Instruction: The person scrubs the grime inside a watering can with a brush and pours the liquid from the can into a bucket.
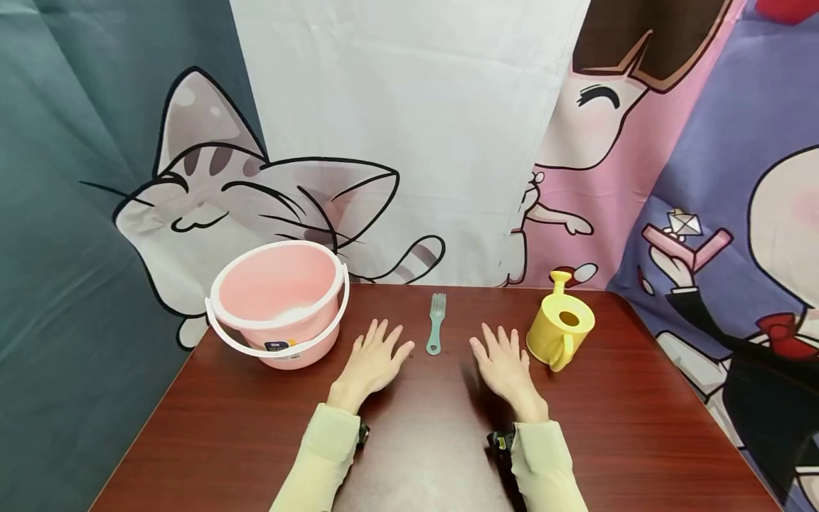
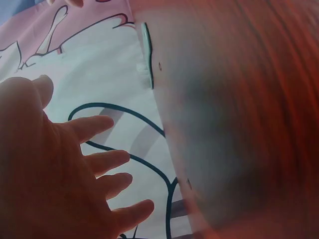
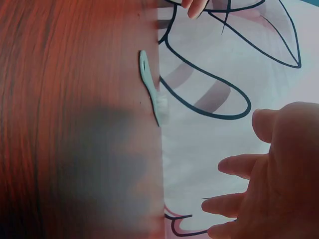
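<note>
Palm down over the table, my left hand (image 1: 373, 360) has its fingers spread and holds nothing. To its left stands a pink bucket (image 1: 275, 284) with a white rim and a white handle lowered across its front. My right hand (image 1: 503, 363) is likewise spread and holds nothing, just left of a yellow watering can (image 1: 558, 328) whose spout points to the back. Between the hands, a little farther back, lies a pale green fork (image 1: 436, 323), tines toward the wall. The left wrist view shows the fork (image 2: 148, 55) edge-on; in the right wrist view the fork's handle (image 3: 145, 69) shows clearly.
A dark red-brown wooden table (image 1: 211, 434) carries everything. Behind it hangs a cloth backdrop (image 1: 409, 107) printed with a cartoon cat and figures, close along the table's back edge. Dark wrist devices (image 1: 501, 441) sit at both sleeve cuffs.
</note>
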The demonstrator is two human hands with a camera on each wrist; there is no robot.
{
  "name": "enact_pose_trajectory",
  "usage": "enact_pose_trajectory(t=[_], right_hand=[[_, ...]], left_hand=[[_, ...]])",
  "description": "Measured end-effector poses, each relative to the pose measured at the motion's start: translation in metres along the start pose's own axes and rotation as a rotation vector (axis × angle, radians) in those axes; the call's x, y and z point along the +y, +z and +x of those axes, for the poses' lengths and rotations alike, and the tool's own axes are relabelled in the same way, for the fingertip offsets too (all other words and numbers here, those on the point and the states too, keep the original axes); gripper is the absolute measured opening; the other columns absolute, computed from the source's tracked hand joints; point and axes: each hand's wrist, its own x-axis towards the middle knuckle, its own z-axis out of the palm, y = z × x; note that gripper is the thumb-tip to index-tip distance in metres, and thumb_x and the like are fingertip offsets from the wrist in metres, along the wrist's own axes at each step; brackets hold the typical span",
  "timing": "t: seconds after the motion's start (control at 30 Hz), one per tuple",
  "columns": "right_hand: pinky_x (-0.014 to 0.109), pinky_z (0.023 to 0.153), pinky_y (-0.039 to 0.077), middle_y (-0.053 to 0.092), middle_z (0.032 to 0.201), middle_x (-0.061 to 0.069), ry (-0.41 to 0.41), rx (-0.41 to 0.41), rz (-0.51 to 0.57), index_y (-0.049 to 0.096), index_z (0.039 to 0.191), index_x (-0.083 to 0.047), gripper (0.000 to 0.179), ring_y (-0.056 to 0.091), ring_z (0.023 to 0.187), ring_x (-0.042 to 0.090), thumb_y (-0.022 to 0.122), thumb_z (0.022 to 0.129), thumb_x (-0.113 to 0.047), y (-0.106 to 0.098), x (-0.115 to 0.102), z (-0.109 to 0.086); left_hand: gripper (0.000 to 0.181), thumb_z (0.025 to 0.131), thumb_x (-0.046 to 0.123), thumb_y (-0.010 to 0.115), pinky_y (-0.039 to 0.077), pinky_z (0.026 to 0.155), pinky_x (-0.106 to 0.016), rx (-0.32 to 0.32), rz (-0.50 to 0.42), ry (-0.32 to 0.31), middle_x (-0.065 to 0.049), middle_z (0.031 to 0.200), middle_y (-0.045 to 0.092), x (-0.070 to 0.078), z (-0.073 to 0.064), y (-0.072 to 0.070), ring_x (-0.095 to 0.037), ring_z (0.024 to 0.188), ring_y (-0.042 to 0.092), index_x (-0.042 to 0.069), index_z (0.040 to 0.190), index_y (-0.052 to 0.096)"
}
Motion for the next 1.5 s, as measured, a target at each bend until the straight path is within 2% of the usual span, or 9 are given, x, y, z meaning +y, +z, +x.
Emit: enact_pose_trajectory(t=[0.3,0.57,0.73,1.03,1.27,1.4,1.5], right_hand=[[0.071,0.105,0.011,0.022,0.155,0.027,-0.006,0.025,0.008,0.033,0.152,-0.009,0.061,0.002,0.144,0.047,0.037,0.104,-0.046,0.000,0.005,-0.001],[0.071,0.105,0.015,0.024,0.153,0.029,-0.020,0.033,0.009,0.037,0.149,-0.007,0.060,0.007,0.142,0.050,0.045,0.102,-0.043,-0.006,0.010,-0.001],[0.067,0.107,0.017,0.028,0.150,0.033,-0.047,0.036,0.040,0.043,0.145,-0.002,0.055,0.016,0.139,0.053,0.050,0.101,-0.035,-0.012,0.014,-0.003],[0.058,0.108,0.026,0.040,0.145,0.029,-0.099,0.008,0.132,0.042,0.144,0.002,0.054,0.034,0.135,0.045,0.050,0.102,-0.033,-0.038,0.023,-0.010],[0.056,0.100,0.038,0.051,0.137,0.025,-0.099,-0.039,0.191,0.042,0.145,-0.003,0.057,0.049,0.124,0.041,0.049,0.102,-0.040,-0.062,0.031,-0.022],[0.054,0.098,0.041,0.054,0.134,0.024,-0.115,-0.021,0.241,0.044,0.144,-0.003,0.057,0.053,0.121,0.039,0.050,0.102,-0.040,-0.074,0.036,-0.027],[0.054,0.096,0.042,0.056,0.131,0.023,-0.123,0.025,0.230,0.048,0.141,-0.002,0.053,0.055,0.118,0.038,0.050,0.102,-0.037,-0.084,0.042,-0.032]], left_hand=[[0.067,0.101,0.058,0.030,0.020,0.110,-0.059,-0.001,-0.030,0.008,-0.020,0.153,0.032,0.003,0.006,0.015,-0.037,0.145,0.016,0.010,0.145,0.047],[0.062,0.101,0.051,0.043,0.026,0.108,-0.059,-0.027,-0.054,0.030,-0.023,0.149,0.037,0.010,0.014,0.021,-0.039,0.142,0.024,0.005,0.142,0.049],[0.056,0.101,0.045,0.049,0.031,0.105,-0.058,-0.048,-0.041,0.039,-0.021,0.144,0.044,0.015,0.018,0.022,-0.037,0.136,0.036,0.005,0.140,0.052],[0.049,0.101,0.038,0.052,0.041,0.098,-0.053,-0.036,0.011,0.088,-0.018,0.139,0.048,0.026,0.036,0.021,-0.035,0.123,0.051,0.008,0.140,0.052],[0.048,0.101,0.036,0.054,0.043,0.096,-0.049,-0.072,-0.024,0.070,-0.016,0.134,0.052,0.030,0.049,0.028,-0.034,0.118,0.055,0.007,0.140,0.051],[0.048,0.100,0.036,0.056,0.045,0.093,-0.048,-0.061,-0.025,0.061,-0.015,0.127,0.056,0.032,0.055,0.032,-0.033,0.113,0.057,0.006,0.137,0.054],[0.045,0.098,0.035,0.060,0.048,0.089,-0.047,-0.032,-0.018,0.059,-0.014,0.117,0.059,0.034,0.060,0.035,-0.032,0.106,0.059,0.005,0.132,0.057]])
